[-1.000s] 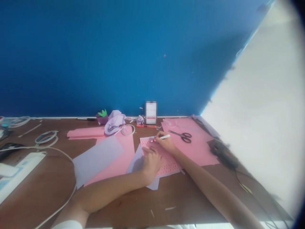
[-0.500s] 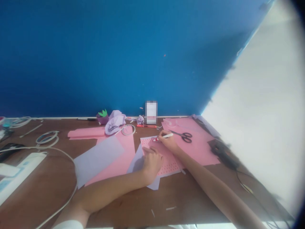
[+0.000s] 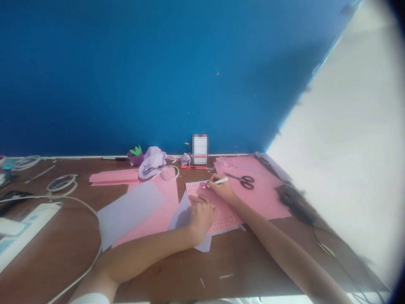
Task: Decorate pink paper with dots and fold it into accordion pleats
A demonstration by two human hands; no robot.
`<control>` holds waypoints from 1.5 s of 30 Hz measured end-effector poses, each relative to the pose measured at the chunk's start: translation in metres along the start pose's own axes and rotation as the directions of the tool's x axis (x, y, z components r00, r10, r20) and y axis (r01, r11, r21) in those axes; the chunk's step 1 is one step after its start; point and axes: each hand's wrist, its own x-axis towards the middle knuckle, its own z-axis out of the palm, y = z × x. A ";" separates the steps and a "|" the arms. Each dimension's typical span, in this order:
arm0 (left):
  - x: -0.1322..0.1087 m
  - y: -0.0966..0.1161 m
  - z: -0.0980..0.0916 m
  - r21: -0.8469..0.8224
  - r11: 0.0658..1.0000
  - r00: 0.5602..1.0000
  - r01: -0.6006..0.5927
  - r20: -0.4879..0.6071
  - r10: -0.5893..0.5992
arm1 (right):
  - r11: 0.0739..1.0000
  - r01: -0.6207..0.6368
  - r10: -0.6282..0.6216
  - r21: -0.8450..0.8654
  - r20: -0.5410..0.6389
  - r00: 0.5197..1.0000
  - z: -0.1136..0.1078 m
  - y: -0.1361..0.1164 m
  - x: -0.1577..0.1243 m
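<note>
A white marker with a red tip end is gripped in my right hand, its tip down at the upper part of a pink sheet. Rows of small red marks run along the sheet's top and bottom. My left hand lies on the sheet's left side, fingers stretched out and pressing it down. Beneath it a lilac paper sticks out at the left and bottom. Black scissors rest just right of my right hand on a larger pink paper.
Left of the hands lie a lilac sheet, crumpled lilac paper and a tape roll. A red cutter lies behind. A white power strip with its cable is far left; a dark glue gun is at right.
My right hand and the marker have shifted very slightly to the left along the top of the sheet. My left hand stays in place.
</note>
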 end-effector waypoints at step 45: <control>0.000 0.000 0.001 -0.059 0.998 1.000 0.000 0.001 0.001 | 0.999 0.027 -0.029 -0.046 -0.044 0.999 -0.008 0.008 0.002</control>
